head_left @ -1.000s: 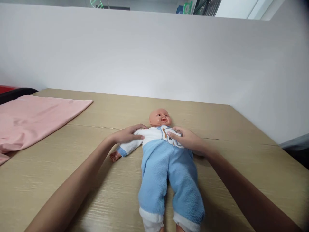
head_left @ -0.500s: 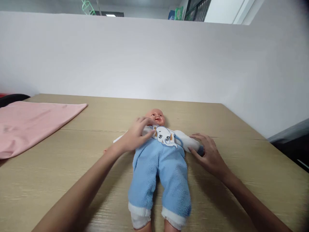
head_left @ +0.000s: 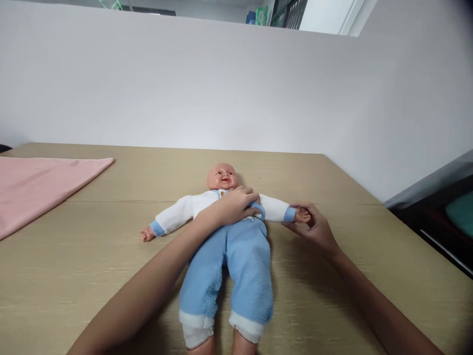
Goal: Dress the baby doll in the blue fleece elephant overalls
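Note:
A baby doll [head_left: 223, 177] lies on its back on the table, its arms spread out to the sides. It wears a white top with blue cuffs and fluffy blue trousers [head_left: 227, 266] with white hems. My left hand [head_left: 236, 204] lies over the chest, covering most of the printed animal, its fingers and thumb curled onto the top near the shoulder. Out at the doll's right-side hand [head_left: 303, 215], my right hand [head_left: 314, 227] holds the cuffed end of the sleeve [head_left: 277, 209] between thumb and fingers. The other sleeve [head_left: 177, 214] lies untouched.
A pink cloth [head_left: 48, 187] lies on the left of the wooden table [head_left: 111, 276]. Behind the table rises a white partition [head_left: 185, 84]. Past the right edge, a dark object [head_left: 436, 222] stands beside the table.
My left hand has moved right across the doll's chest and down onto it. My right hand has closed at the cuff, and the doll's small hand now shows. The view has shifted right.

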`<action>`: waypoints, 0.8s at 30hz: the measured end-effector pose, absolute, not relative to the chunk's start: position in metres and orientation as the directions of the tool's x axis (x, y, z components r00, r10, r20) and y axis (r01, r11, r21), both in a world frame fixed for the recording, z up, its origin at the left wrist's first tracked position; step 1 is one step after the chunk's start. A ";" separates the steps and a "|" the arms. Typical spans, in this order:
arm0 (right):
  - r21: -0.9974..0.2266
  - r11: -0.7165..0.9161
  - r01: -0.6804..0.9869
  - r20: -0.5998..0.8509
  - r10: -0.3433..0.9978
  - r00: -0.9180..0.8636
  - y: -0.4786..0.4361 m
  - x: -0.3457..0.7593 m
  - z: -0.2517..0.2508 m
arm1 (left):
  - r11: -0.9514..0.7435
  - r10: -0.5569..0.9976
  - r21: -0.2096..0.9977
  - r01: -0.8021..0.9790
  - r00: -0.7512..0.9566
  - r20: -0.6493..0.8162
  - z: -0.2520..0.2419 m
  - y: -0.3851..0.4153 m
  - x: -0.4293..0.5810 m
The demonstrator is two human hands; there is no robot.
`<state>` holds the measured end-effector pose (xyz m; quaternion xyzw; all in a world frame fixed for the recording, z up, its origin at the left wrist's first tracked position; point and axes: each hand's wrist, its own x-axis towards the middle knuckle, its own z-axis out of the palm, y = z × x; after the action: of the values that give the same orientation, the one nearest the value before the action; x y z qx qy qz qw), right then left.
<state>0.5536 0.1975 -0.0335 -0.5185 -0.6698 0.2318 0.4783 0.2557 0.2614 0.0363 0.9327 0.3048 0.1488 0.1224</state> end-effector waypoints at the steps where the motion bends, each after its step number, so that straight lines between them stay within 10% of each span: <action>1: -0.826 0.357 0.437 0.403 0.915 0.013 0.202 0.549 -0.026 | -0.796 0.572 0.392 0.462 0.786 0.235 0.037 0.261 0.253; 16: -0.779 0.506 0.370 0.349 0.841 -0.414 0.201 0.464 0.020 | -0.480 0.712 0.877 -0.022 0.575 0.404 0.036 0.259 0.245; 24: -0.996 0.093 0.003 0.093 0.994 -0.058 0.198 0.453 -0.014 | -0.565 0.737 0.801 0.197 0.558 0.382 0.023 0.273 0.256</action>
<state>0.4529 0.1977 -0.0144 -0.4629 -0.5384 0.4891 0.5065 0.2555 0.2735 0.0230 0.8036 0.2905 0.3698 0.3647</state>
